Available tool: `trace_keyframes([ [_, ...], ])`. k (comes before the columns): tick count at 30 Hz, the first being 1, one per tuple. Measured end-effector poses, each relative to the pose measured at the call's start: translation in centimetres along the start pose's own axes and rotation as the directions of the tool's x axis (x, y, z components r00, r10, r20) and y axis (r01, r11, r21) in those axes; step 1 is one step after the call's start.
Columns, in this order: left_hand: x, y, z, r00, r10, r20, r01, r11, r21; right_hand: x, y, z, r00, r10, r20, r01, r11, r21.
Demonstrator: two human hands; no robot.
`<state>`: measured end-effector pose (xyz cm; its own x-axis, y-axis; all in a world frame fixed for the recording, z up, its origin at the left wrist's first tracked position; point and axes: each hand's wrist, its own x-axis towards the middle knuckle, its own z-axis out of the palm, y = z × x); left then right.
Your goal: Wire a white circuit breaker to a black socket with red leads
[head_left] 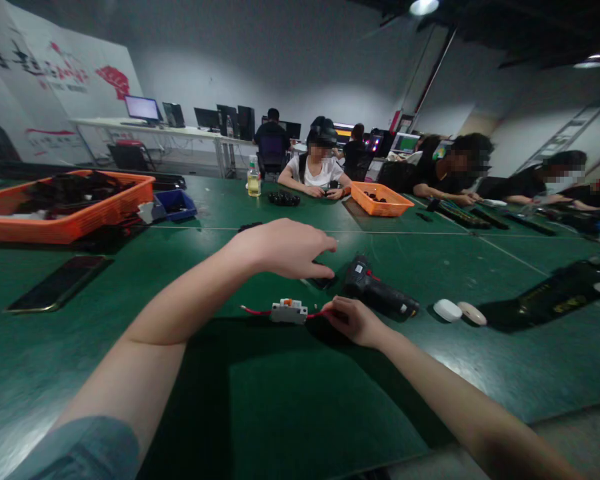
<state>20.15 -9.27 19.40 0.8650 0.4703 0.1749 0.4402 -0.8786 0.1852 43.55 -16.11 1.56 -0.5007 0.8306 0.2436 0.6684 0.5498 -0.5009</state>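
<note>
A small white circuit breaker (289,312) with an orange switch lies in front of me. Red wire sticks out from both its sides; the bare tip of the left wire (253,311) rests free. My right hand (353,320) pinches the wire on the right. My left hand (295,248) hovers beyond the breaker, fingers apart and pointing right, with nothing visibly held. Under its fingertips is a small dark object (323,280), partly hidden, whose kind I cannot make out. A black cordless power tool (377,290) lies just beyond my right hand.
On the green table (320,400) are a phone (60,285), an orange basket (70,213) of dark parts, a blue bin (176,204) and a smaller orange basket (380,200). A white case (447,310) and a dark bottle (550,293) lie right. Several people sit across.
</note>
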Motion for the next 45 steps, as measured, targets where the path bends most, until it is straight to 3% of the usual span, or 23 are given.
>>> trace_keyframes([
  [3, -1.5, -0.1, 2.5, 1.000, -0.006, 0.019, 0.003, 0.983, 0.184, -0.1, 0.1, -0.1, 1.000, -0.010, 0.003, 0.010, 0.999, -0.040],
  [6, -4.2, -2.6, 5.2, 0.997, -0.077, -0.004, 0.075, 0.967, 0.244, -0.2, 0.1, -0.1, 1.000, 0.001, -0.005, -0.001, 0.999, -0.037],
  [9, -7.1, -5.2, 7.0, 0.988, -0.157, -0.012, 0.157, 0.974, 0.165, -0.2, 0.1, -0.1, 1.000, -0.002, -0.003, 0.002, 1.000, -0.005],
  [12, -9.4, -6.5, 8.7, 0.974, -0.228, 0.001, 0.228, 0.973, -0.042, -0.2, 0.2, 0.0, 1.000, 0.000, -0.003, 0.000, 1.000, 0.015],
  [14, -10.5, -6.7, 10.3, 0.970, -0.232, -0.078, 0.217, 0.963, -0.158, -0.1, 0.4, 0.1, 1.000, 0.008, -0.012, -0.007, 1.000, 0.027],
  [17, -11.9, -6.6, 13.0, 0.914, -0.244, -0.323, 0.161, 0.951, -0.263, -0.1, 0.5, 0.3, 1.000, 0.026, -0.015, -0.025, 0.998, 0.052],
  [19, -12.6, -6.5, 14.2, 0.914, -0.203, -0.351, 0.119, 0.962, -0.246, -0.1, 0.4, 0.3, 0.999, 0.041, -0.005, -0.041, 0.997, 0.061],
  [24, -13.2, -6.1, 14.5, 0.907, -0.189, -0.376, 0.108, 0.968, -0.227, 0.0, 0.0, 0.1, 1.000, 0.020, -0.007, -0.020, 0.999, 0.035],
  [31, -12.7, -5.3, 14.9, 0.926, -0.256, -0.278, 0.160, 0.931, -0.327, -0.2, -0.4, 0.1, 1.000, -0.016, -0.005, 0.016, 1.000, -0.006],
  [38, -14.1, -4.6, 14.6, 0.888, -0.360, -0.286, 0.236, 0.891, -0.387, -0.5, -1.1, 0.6, 0.998, -0.014, 0.063, 0.014, 1.000, 0.006],
  [45, -14.1, -5.0, 14.8, 0.922, -0.294, -0.253, 0.198, 0.918, -0.344, -0.5, -2.2, 0.6, 0.996, -0.016, 0.090, 0.015, 1.000, 0.018],
])
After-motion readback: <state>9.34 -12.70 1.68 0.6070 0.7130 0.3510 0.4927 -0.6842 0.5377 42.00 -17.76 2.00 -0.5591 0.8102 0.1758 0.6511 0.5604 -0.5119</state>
